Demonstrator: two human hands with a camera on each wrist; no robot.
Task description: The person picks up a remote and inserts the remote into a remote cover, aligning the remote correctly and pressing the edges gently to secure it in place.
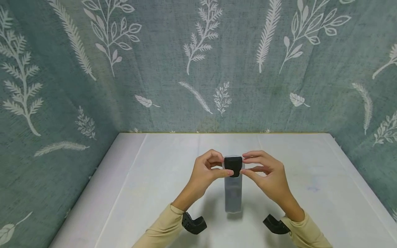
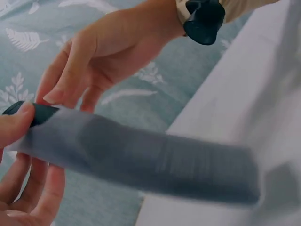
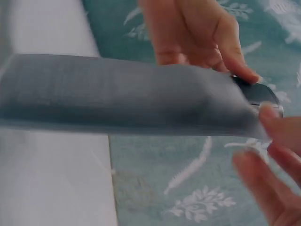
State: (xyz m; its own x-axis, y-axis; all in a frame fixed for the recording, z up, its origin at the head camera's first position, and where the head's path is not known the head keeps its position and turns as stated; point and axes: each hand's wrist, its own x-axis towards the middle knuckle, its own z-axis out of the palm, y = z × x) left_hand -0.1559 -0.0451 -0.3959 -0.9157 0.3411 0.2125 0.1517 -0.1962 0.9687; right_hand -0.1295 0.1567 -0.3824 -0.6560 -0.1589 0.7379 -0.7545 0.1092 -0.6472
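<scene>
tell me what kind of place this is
Likely a makeshift recording booth, not a lived-in room: a white table boxed in on three sides by leaf-print teal fabric, with both hands pinching the black cap of a translucent container.

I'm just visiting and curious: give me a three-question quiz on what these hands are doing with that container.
1. True or false: the black cap lies on the table beside the container.
2. Which hand touches the cap? A) left hand only B) right hand only C) both
3. Fill in: the container stands ___ on the table.

Key: 1. False, it sits on top of the container. 2. C, fingers of both pinch it. 3. Upright.
</scene>
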